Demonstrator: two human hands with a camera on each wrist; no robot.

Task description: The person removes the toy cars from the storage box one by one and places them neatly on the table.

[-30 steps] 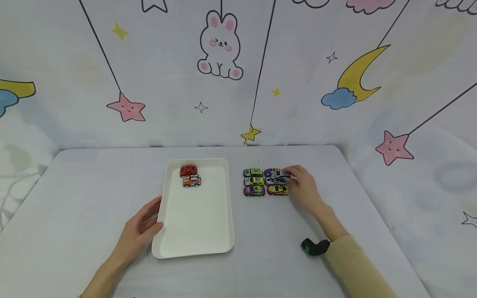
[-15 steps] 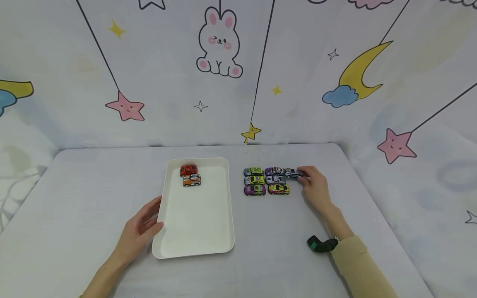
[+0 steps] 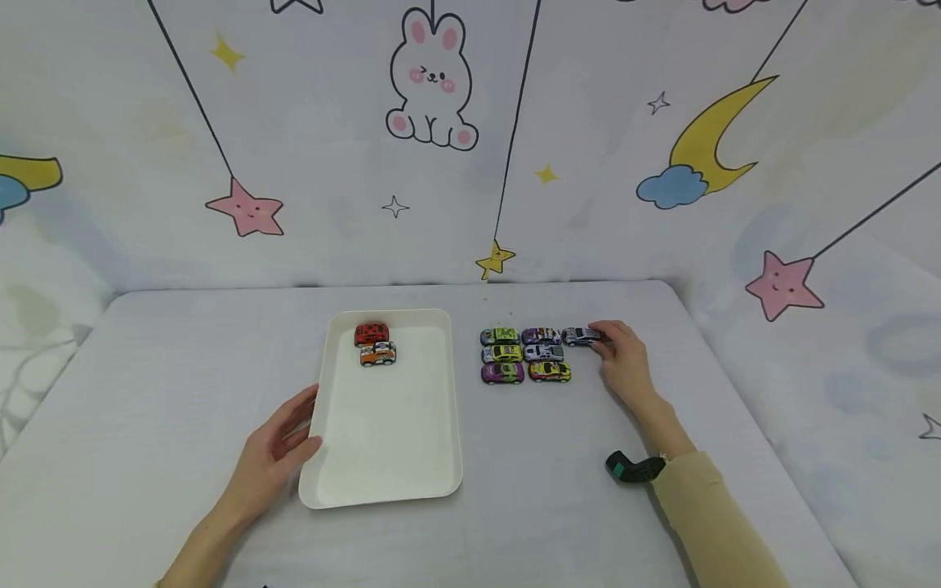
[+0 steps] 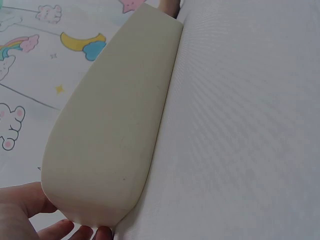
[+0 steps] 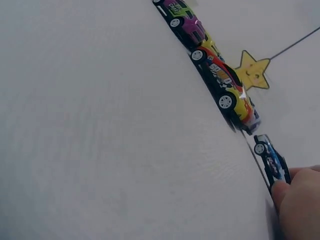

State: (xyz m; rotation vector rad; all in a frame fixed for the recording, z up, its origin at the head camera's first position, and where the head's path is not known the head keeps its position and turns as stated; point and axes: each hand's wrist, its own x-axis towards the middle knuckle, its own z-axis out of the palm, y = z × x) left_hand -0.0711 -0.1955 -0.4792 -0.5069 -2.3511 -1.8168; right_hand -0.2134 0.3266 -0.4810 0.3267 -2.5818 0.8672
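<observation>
My right hand (image 3: 623, 358) pinches the rear of a silver and black toy car (image 3: 579, 336) at the right end of the back row. In the right wrist view, the thumb lies on the side of this car (image 5: 272, 162). Left of it, several colourful toy cars stand in two columns, among them a purple one (image 3: 541, 336), a silver-grey one (image 3: 543, 353) and a yellow-red one (image 3: 549, 372). My left hand (image 3: 270, 457) touches the left side of a white tray (image 3: 382, 441) with relaxed fingers. A red car (image 3: 371, 333) and an orange-white car (image 3: 378, 354) stand inside the tray.
The left column has a green-yellow car (image 3: 500, 336), a yellow car (image 3: 501, 354) and a purple-green car (image 3: 503, 373). A white cloth covers the table (image 3: 529, 506). Behind it hangs a patterned backdrop (image 3: 573, 229). A black device (image 3: 634, 469) sits at the right wrist.
The right hand has moved the silver and black car rightward from above the other cars, then slightly back, into line with the back row. The left hand has stayed at the tray.
</observation>
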